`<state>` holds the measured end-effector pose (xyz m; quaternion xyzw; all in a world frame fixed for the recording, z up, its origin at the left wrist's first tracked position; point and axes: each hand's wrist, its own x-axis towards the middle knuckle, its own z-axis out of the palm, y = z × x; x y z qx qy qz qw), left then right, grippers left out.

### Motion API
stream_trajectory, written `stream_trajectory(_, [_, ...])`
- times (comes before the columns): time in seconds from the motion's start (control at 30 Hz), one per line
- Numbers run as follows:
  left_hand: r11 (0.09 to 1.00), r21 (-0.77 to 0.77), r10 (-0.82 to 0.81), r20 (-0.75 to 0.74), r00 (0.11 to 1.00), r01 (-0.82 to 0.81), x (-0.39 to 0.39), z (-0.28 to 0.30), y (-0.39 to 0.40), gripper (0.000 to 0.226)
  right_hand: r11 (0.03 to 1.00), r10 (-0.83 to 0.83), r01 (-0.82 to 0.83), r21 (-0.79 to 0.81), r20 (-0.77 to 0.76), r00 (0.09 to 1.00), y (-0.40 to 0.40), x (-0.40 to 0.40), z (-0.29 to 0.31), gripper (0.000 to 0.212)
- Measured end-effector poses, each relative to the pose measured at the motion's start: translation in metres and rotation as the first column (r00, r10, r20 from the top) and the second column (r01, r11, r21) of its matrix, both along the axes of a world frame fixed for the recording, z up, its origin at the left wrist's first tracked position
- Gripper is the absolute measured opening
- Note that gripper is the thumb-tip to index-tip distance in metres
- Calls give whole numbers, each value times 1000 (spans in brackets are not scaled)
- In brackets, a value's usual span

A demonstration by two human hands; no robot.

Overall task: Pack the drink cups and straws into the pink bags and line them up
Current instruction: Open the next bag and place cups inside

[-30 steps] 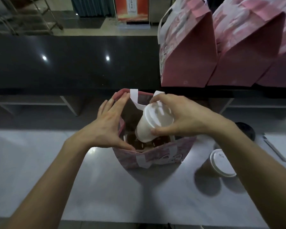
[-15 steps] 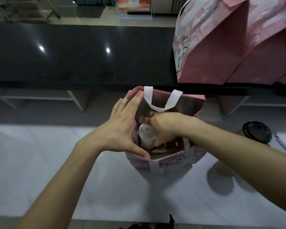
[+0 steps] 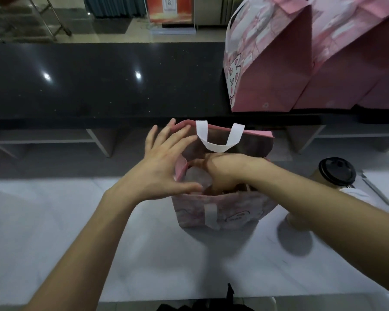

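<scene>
On our pale marble desk [image 3: 54, 232], the left hand [image 3: 164, 167] spreads wide, bracing the open pink printed paper bag [image 3: 229, 209]. Our right hand [image 3: 222, 171] reaches inside, apparently seating a white lidded cup [image 3: 198, 179]; its grip is hidden.

Bag [image 3: 222, 209]: looks like matt paper or non-woven stock, pink print outside, plain brown inside; which of the two, can't tell. Handles [image 3: 219, 140]: flat white tape, matt. Far bags [image 3: 276, 70]: same pink finish, creased folds. Counter [image 3: 99, 79]: black stone look, polished, speckled, mirrors ceiling lights. Worktop [image 3: 54, 221]: pale, smooth, faint marbling, low sheen. Cup [image 3: 319, 176]: tan paper look, matt; lid [image 3: 337, 171]: black plastic, slight gloss.
</scene>
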<state>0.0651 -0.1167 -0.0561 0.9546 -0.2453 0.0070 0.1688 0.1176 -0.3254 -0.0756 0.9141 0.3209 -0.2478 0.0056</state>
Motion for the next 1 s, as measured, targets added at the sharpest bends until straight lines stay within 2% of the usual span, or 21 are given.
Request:
stream_trajectory(0.1, [994,-104,49,127,991,-36,0,14,-4,69,989,-102,102,108,-5,995,-25,-14,39,53])
stream_trajectory(0.2, [982,-183,95,276,957,-44,2,25,-17,35,931,-249,225,286,50,967,-63,-30,76,36])
stream_trajectory(0.3, [976,-217,72,304,950,-4,2,36,-45,28,798,-398,312,515,64,915,-108,-49,96,24])
stream_trajectory(0.4, [986,-141,-42,281,959,84,2,42,-83,29,691,-534,386,611,72,842,-155,-63,90,20])
stream_trajectory(0.47, [988,-73,-113,266,957,137,3,43,-109,31,681,-596,448,579,82,799,-182,-69,74,21])
stream_trajectory(0.53, [984,-27,-164,235,958,175,3,42,-134,33,726,-609,500,473,104,786,-208,-75,52,27])
stream_trajectory(0.67, [976,92,-214,189,959,199,2,36,-169,43,836,-540,523,164,77,838,-236,-96,-2,82])
stream_trajectory(0.7, [973,127,-215,176,961,194,1,35,-174,46,846,-531,522,114,79,844,-239,-100,-16,84])
stream_trajectory(0.8, [968,189,-192,142,971,164,-5,34,-181,50,871,-490,492,7,94,867,-241,-105,-43,67])
stream_trajectory(0.87, [970,193,-173,126,977,147,-10,36,-181,49,881,-469,472,-13,97,878,-241,-102,-46,60])
stream_trajectory(0.93, [977,177,-141,128,982,117,-15,41,-175,47,885,-464,464,31,119,878,-243,-97,-37,72])
stream_trajectory(1.0, [986,154,-82,154,985,58,-18,46,-164,41,867,-496,478,142,151,855,-245,-91,-14,87])
